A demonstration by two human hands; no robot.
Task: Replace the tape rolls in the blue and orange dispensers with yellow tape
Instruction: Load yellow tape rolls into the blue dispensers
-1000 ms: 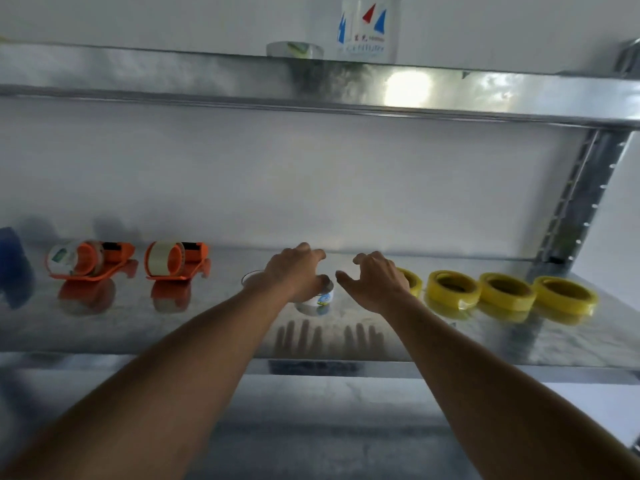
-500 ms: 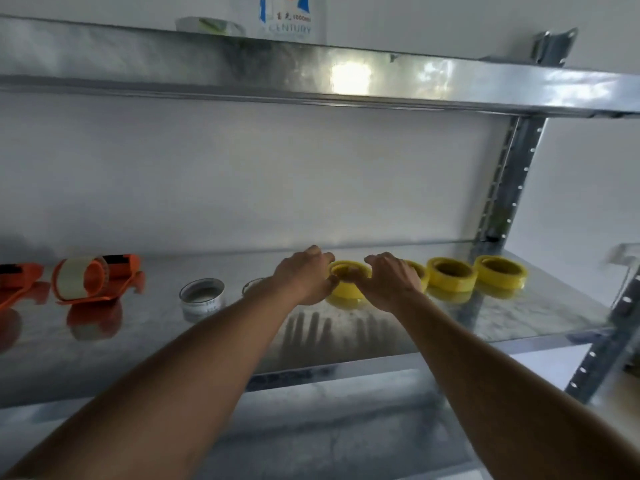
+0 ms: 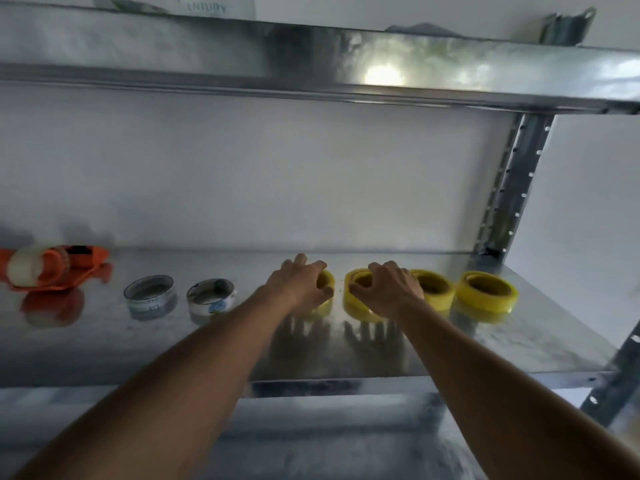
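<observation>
Head view: I see my left hand (image 3: 300, 285) with its grip curled over the leftmost yellow tape roll (image 3: 325, 285) on the metal shelf (image 3: 519, 337). My right hand (image 3: 388, 289) has its grip curled round the second yellow roll (image 3: 355, 289). Two more yellow rolls (image 3: 487, 295) sit to the right. Two silver rolls (image 3: 149, 295) lie left of my hands, with an orange dispenser (image 3: 55, 266) at the far left.

Four round rolls of yellow tape lie flat in a row on the shiny metal shelf (image 3: 519, 344): first roll (image 3: 326, 280), second roll (image 3: 356, 289), third roll (image 3: 437, 289), fourth roll (image 3: 487, 292). An orange plastic tape dispenser (image 3: 52, 268) (holding a pale roll) sits far left.
</observation>
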